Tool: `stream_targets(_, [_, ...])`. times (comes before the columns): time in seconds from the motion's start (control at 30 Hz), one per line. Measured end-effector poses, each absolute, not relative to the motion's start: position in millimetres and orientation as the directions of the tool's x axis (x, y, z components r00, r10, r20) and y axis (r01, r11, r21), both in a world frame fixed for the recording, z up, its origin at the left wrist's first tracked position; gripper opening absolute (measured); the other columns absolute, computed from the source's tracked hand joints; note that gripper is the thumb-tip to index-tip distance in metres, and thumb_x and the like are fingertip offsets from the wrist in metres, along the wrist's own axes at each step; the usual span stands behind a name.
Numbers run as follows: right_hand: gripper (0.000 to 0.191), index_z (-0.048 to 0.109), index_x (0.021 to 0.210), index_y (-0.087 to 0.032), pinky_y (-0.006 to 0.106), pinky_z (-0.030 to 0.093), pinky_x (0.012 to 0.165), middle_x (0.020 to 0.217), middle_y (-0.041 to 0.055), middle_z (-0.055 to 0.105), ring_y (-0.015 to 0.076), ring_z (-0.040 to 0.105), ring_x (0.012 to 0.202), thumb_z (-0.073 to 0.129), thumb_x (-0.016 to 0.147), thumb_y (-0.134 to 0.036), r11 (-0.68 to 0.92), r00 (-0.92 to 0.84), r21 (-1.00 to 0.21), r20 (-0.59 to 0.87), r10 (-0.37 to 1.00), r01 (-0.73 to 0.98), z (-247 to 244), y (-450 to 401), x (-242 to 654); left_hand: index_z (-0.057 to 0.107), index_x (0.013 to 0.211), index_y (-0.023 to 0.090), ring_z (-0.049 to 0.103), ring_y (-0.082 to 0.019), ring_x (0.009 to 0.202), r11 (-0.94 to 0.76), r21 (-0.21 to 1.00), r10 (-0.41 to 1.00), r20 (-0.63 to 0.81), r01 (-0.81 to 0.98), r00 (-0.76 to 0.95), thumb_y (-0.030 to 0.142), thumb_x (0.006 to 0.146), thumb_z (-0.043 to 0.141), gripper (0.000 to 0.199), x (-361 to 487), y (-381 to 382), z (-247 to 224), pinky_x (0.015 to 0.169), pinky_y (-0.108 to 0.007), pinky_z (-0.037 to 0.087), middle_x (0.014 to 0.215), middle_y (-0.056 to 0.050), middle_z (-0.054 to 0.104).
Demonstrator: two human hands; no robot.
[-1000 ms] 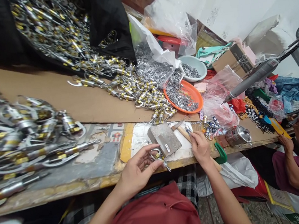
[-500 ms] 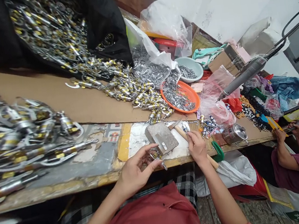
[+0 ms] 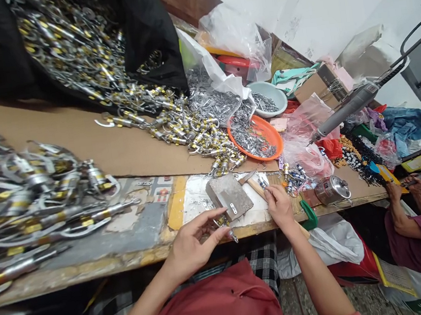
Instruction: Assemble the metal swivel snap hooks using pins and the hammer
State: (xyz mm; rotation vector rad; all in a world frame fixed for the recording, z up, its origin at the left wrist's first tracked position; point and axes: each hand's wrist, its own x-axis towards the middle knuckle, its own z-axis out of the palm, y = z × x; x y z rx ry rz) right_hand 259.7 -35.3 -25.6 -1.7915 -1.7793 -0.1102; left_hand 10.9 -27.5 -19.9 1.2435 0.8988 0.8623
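Observation:
My left hand (image 3: 195, 238) is closed around a small silver-and-yellow metal fitting (image 3: 223, 221), whose ringed end pokes out past the fingertips; the fingers partly hide it. Just beyond it a grey metal block (image 3: 228, 193) rests on the bench, with a small flat metal link plate (image 3: 233, 208) lying on its near edge. In my right hand (image 3: 279, 204) is a hammer (image 3: 255, 186), gripped by its wooden handle. The hammer's head lies beside the block's right side, low over the bench.
Many similar fittings (image 3: 175, 121) spill from a black bag (image 3: 154, 42), and another heap (image 3: 25, 185) lies left. Behind are an orange bowl (image 3: 278, 141) and a pale bowl (image 3: 280, 99) of small metal parts. A powered driver (image 3: 346, 107) hangs right, near a metal pot (image 3: 330, 191) and co-workers' hands (image 3: 395, 191).
The fitting in my left hand has turned and now shows less between the fingers. My right hand keeps hold of the hammer. The whole view has shifted slightly.

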Motion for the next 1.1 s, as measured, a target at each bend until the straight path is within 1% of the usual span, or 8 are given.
stream_targets(0.13, [0.019,0.066,0.091,-0.017,0.038,0.048,0.082,0.101,0.0119,0.057,0.0218,0.055,0.096,0.048,0.088,-0.021,0.093,0.121,-0.355,0.537,0.835,0.93,-7.7,-42.8,245.7,0.061,0.105,0.013,0.071,-0.024,0.071,0.147,0.988,0.912,-0.117,-0.046,0.393,0.034,0.07,0.064,0.041,11.2,-27.4,-21.4,0.071,-0.033,0.056,0.07,-0.006,0.073])
stream_targets(0.3, [0.015,0.064,0.093,-0.02,0.032,0.05,0.077,0.092,0.007,0.06,0.0172,0.058,0.087,0.052,0.086,-0.016,0.333,-0.041,-0.475,0.525,0.85,0.814,20.0,-62.2,203.7,0.062,0.101,0.014,0.071,-0.023,0.068,0.197,0.976,0.911,-0.145,-0.096,0.387,0.033,0.068,0.066,0.038,11.6,-27.6,-19.4,0.071,-0.033,0.057,0.075,-0.006,0.073])
stream_targets(0.47, [0.019,0.063,0.101,-0.02,0.035,0.049,0.078,0.095,0.0075,0.062,0.0189,0.056,0.09,0.052,0.087,-0.017,0.408,-0.176,-0.421,0.489,0.855,0.81,29.3,-58.2,179.6,0.061,0.103,0.016,0.071,-0.021,0.066,0.253,0.96,0.9,-0.19,-0.117,0.392,0.033,0.066,0.068,0.041,9.5,-27.0,-11.4,0.072,-0.033,0.058,0.076,-0.004,0.071])
stream_targets(0.67, [0.02,0.064,0.1,-0.02,0.031,0.049,0.072,0.088,0.006,0.062,0.0168,0.057,0.083,0.051,0.086,-0.012,0.425,-0.115,-0.472,0.554,0.825,0.773,36.2,-60.0,177.0,0.058,0.109,0.02,0.07,-0.02,0.072,0.336,0.923,0.89,-0.246,-0.188,0.384,0.033,0.062,0.073,0.05,-1.4,-30.1,-9.7,0.074,-0.033,0.058,0.087,-0.003,0.067])
stream_targets(0.8, [0.023,0.063,0.105,-0.022,0.032,0.05,0.074,0.092,0.0068,0.062,0.0177,0.058,0.085,0.052,0.086,-0.014,0.378,-0.105,-0.494,0.493,0.864,0.783,37.2,-63.9,173.9,0.061,0.108,0.02,0.068,-0.022,0.078,0.379,0.881,0.883,-0.253,-0.282,0.396,0.031,0.061,0.076,0.05,-4.0,-31.3,-11.8,0.074,-0.033,0.057,0.091,-0.006,0.069])
stream_targets(0.93, [0.035,0.057,0.117,-0.023,0.039,0.048,0.086,0.106,0.0092,0.057,0.0234,0.054,0.1,0.059,0.083,-0.027,0.223,-0.044,-0.469,0.362,0.931,0.855,32.7,-54.3,170.3,0.065,0.104,0.018,0.065,-0.024,0.085,0.432,0.852,0.867,-0.303,-0.295,0.395,0.031,0.06,0.077,0.048,-1.5,-30.5,-11.7,0.073,-0.033,0.057,0.092,-0.007,0.07])
stream_targets(1.03, [0.049,0.051,0.125,-0.023,0.04,0.045,0.092,0.114,0.0101,0.052,0.0247,0.05,0.109,0.063,0.079,-0.031,0.157,-0.006,-0.515,0.282,0.959,0.843,29.1,-46.8,170.5,0.066,0.103,0.018,0.064,-0.022,0.086,0.459,0.842,0.855,-0.331,-0.285,0.4,0.031,0.061,0.076,0.045,-2.0,-30.7,-10.9,0.074,-0.03,0.056,0.094,-0.007,0.07])
stream_targets(1.1, [0.048,0.05,0.125,-0.022,0.039,0.045,0.092,0.115,0.0102,0.051,0.024,0.049,0.111,0.062,0.08,-0.031,0.144,0.016,-0.563,0.27,0.963,0.814,28.5,-45.0,172.5,0.066,0.102,0.018,0.065,-0.021,0.085,0.467,0.837,0.85,-0.337,-0.284,0.404,0.031,0.061,0.077,0.044,-2.9,-31.1,-10.9,0.075,-0.029,0.055,0.094,-0.006,0.07])
